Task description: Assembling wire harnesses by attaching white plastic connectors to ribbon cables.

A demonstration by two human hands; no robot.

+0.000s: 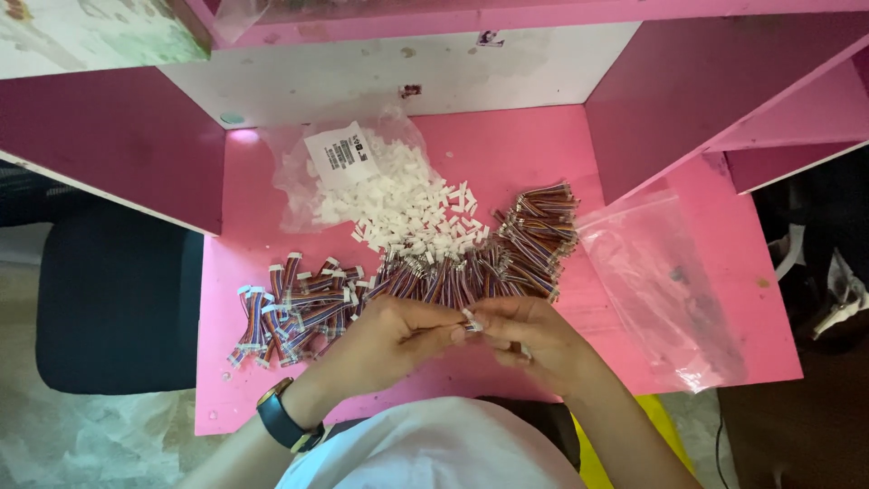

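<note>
My left hand [389, 340] and my right hand [534, 344] meet over the near edge of a pink table [507, 154]. Their fingertips pinch a small white plastic connector [471, 319] with a short multicoloured wire piece running back into my left fingers. Just beyond my hands lies a row of short multicoloured wire pieces [480, 272]. To the left sits a pile of wire pieces with white connectors fitted [294, 303]. A heap of loose white connectors [407, 213] spills from a clear bag with a white label [339, 154]. A dark watch [285, 418] is on my left wrist.
An empty clear plastic bag [661, 281] lies on the right of the table. Pink partition walls [706, 91] stand at the left and right, a white back panel [380, 77] behind. A dark chair [118, 308] is at the left, below table level.
</note>
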